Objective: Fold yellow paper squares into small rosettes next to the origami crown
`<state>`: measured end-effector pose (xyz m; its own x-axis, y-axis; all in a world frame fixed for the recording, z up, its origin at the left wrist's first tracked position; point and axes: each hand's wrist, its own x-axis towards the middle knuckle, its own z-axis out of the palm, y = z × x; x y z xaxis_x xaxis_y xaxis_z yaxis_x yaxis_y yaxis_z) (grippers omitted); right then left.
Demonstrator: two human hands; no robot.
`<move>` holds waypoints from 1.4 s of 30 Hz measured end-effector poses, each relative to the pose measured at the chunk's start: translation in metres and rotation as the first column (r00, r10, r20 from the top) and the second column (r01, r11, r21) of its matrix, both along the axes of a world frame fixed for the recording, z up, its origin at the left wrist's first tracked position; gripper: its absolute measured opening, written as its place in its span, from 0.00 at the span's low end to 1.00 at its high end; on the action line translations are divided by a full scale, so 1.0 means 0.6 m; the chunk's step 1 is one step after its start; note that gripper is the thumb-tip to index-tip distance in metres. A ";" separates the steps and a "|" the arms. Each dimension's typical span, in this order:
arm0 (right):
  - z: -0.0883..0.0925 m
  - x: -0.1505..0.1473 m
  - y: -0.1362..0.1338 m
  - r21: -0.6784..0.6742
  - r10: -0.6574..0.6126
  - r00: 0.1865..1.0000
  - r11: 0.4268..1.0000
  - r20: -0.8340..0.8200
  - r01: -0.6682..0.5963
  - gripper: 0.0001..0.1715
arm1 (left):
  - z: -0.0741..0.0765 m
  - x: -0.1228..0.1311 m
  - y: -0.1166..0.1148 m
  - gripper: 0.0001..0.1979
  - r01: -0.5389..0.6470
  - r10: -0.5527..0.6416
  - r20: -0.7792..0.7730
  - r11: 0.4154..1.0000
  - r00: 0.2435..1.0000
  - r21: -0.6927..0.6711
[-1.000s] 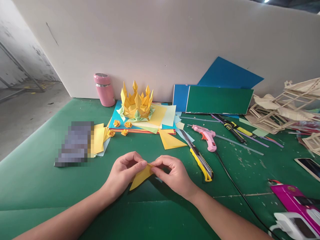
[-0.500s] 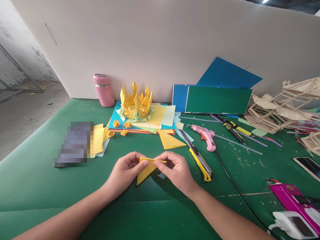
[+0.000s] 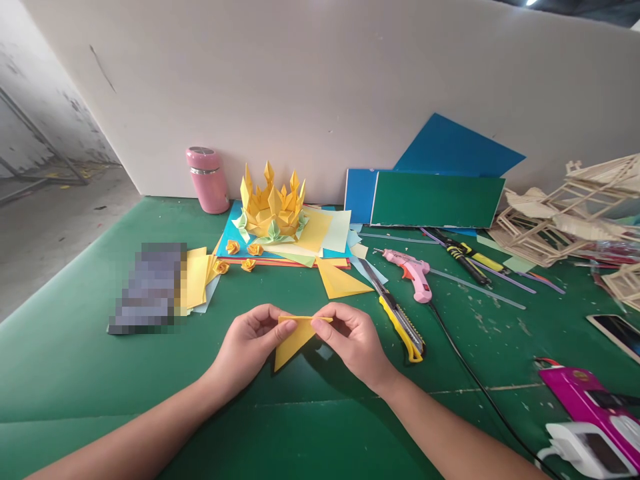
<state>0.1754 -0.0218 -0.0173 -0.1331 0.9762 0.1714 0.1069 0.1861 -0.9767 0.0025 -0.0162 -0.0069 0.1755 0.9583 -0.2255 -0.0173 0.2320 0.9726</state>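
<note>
A folded triangle of yellow paper (image 3: 295,341) is held between my two hands over the green table. My left hand (image 3: 257,340) pinches its upper left corner, thumb on the near face. With thumb and fingers, my right hand (image 3: 353,340) grips the upper edge toward the right corner. One point of the paper hangs down at the left. Fingertips behind the paper are hidden. Just beyond the hands lies another folded yellow paper (image 3: 340,280). A yellow paper crown (image 3: 274,210) with green leaves stands farther back, several small yellow paper roses (image 3: 249,265) in front of it.
Right of my hands lie a yellow utility knife (image 3: 400,330) and a pink glue gun (image 3: 413,273) with its black cord. A pink flask (image 3: 207,183) stands at the back left. Pliers (image 3: 465,257), a wooden model (image 3: 545,223) and a magenta power unit (image 3: 585,400) occupy the right side.
My right thumb has slid slightly right along the paper's upper edge. That edge looks flatter now, and both hands keep hold of the paper.
</note>
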 end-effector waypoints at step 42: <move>-0.001 0.008 0.013 -0.247 0.153 0.984 0.954 -0.096 -0.172 0.19 | 0.012 -0.011 0.016 0.13 0.303 -0.153 0.405 0.891 0.901 -0.337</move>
